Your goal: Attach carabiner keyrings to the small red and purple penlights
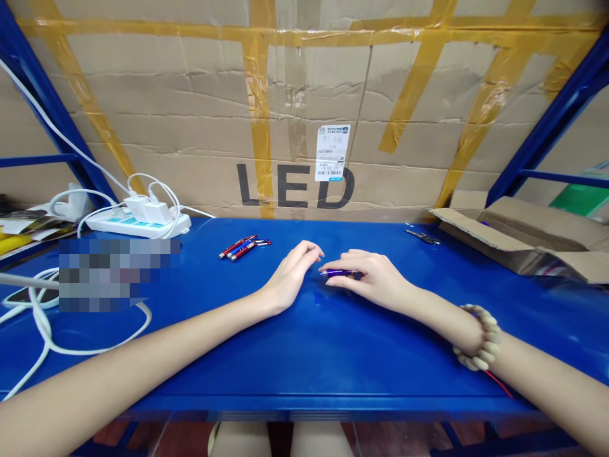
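My right hand (368, 276) is closed round a small purple-blue keychain flashlight (337, 273), held level just above the table. Its silver end points left, and my fingers hide the other end. Just to the left, my left hand (297, 270) has its fingers curled, with the tips close to the thumb. Whether anything sits in that pinch cannot be made out. The two hands are near each other but apart. Farther back on the left, several similar red and blue keychain flashlights (243, 247) lie in a small group, clips towards the right.
The blue table (285, 355) stands against a large taped cardboard box (190, 127) marked LED. A white power strip (109, 223) with plugs and loose white cables (95, 350) occupies the left. Keys (422, 237) lie at the back right, beside an open cardboard box (509, 238).
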Demonstrator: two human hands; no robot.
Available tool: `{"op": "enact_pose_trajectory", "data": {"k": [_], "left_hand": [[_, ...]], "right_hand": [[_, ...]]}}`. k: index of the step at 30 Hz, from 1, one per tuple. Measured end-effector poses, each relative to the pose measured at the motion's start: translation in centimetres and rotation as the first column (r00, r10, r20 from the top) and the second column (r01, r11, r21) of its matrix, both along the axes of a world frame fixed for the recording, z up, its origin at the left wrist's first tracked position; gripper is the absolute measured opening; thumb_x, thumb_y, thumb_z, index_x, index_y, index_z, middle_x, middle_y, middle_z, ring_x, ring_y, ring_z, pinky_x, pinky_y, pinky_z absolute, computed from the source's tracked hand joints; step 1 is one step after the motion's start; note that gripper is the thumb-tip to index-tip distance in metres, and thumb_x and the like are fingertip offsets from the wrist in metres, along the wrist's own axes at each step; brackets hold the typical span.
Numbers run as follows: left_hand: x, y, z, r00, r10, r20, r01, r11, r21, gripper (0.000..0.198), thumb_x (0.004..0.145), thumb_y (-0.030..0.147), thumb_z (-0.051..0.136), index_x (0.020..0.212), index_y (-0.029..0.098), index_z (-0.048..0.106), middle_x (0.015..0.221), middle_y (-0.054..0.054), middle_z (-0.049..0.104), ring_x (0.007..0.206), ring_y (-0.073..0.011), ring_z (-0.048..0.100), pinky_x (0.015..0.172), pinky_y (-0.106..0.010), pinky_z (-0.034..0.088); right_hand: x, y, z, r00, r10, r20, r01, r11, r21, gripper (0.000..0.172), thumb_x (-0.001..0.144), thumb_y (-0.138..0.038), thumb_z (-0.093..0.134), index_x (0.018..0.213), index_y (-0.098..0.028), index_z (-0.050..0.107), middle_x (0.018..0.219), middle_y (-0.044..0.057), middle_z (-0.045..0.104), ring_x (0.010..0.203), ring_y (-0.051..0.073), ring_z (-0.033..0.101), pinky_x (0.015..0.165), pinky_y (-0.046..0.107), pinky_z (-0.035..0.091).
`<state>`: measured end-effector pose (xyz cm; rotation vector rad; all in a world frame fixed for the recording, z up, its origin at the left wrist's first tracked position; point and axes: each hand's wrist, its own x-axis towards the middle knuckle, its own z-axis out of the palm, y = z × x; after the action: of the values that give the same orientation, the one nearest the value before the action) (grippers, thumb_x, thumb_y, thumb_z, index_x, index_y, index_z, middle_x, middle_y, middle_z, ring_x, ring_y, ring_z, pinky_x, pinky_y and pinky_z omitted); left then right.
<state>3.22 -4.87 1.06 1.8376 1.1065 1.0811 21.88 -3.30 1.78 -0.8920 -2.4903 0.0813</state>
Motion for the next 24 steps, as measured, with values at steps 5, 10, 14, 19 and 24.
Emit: {"op": "enact_pose_trajectory", "data": {"k": [5, 10, 14, 19, 24], "left_hand": [[0.02, -0.02, 0.03, 1.000, 0.013, -0.001, -0.013, 1.000, 0.009, 0.027, 0.089, 0.040, 0.030, 0.086, 0.021, 0.050, 0.096, -0.002, 0.056, 0.100, -0.0192, 0.050, 0.090, -0.033, 0.036], [-0.03, 0.08, -0.06, 1.000, -0.002, 0.007, 0.002, 1.000, -0.001, 0.028, 0.090, 0.040, 0.030, 0.087, 0.021, 0.050, 0.096, -0.001, 0.056, 0.100, -0.0189, 0.049, 0.090, -0.033, 0.035], [-0.06, 0.17, -0.15, 1.000, -0.001, 0.015, 0.001, 1.000, -0.003, 0.027, 0.090, 0.040, 0.031, 0.087, 0.021, 0.050, 0.095, -0.001, 0.055, 0.100, -0.0186, 0.049, 0.090, -0.032, 0.034], [-0.05, -0.06, 0.06, 1.000, -0.005, 0.017, 0.005, 1.000, -0.018, 0.027, 0.090, 0.040, 0.030, 0.087, 0.022, 0.049, 0.097, -0.001, 0.055, 0.101, -0.0184, 0.048, 0.090, -0.032, 0.034], [0.03, -0.31, 0.28, 1.000, -0.006, 0.005, 0.006, 1.000, -0.025, 0.025, 0.090, 0.037, 0.030, 0.088, 0.022, 0.049, 0.099, -0.002, 0.055, 0.102, -0.0182, 0.048, 0.092, -0.032, 0.033]], "right_hand": [[0.02, 0.00, 0.09, 1.000, 0.006, -0.014, -0.006, 1.000, 0.002, 0.030, 0.085, -0.045, 0.051, 0.098, -0.025, 0.069, 0.078, 0.002, 0.066, 0.075, 0.014, 0.057, 0.065, 0.023, 0.040], [0.03, 0.05, 0.03, 1.000, 0.009, -0.021, -0.009, 1.000, -0.008, 0.029, 0.085, -0.044, 0.051, 0.099, -0.024, 0.068, 0.081, 0.001, 0.068, 0.078, 0.014, 0.058, 0.067, 0.024, 0.040], [-0.01, 0.14, -0.04, 0.999, 0.014, -0.035, -0.014, 1.000, -0.007, 0.029, 0.085, -0.044, 0.052, 0.099, -0.024, 0.068, 0.088, 0.002, 0.069, 0.080, 0.014, 0.059, 0.068, 0.024, 0.040], [0.02, 0.24, -0.02, 0.999, 0.022, -0.031, -0.023, 1.000, -0.022, 0.030, 0.085, -0.044, 0.051, 0.101, -0.025, 0.068, 0.084, 0.002, 0.068, 0.080, 0.015, 0.058, 0.067, 0.025, 0.040], [0.06, 0.33, 0.02, 0.999, 0.020, -0.026, -0.021, 1.000, -0.019, 0.030, 0.085, -0.043, 0.052, 0.101, -0.024, 0.068, 0.083, 0.002, 0.068, 0.078, 0.015, 0.058, 0.067, 0.025, 0.040]]}}
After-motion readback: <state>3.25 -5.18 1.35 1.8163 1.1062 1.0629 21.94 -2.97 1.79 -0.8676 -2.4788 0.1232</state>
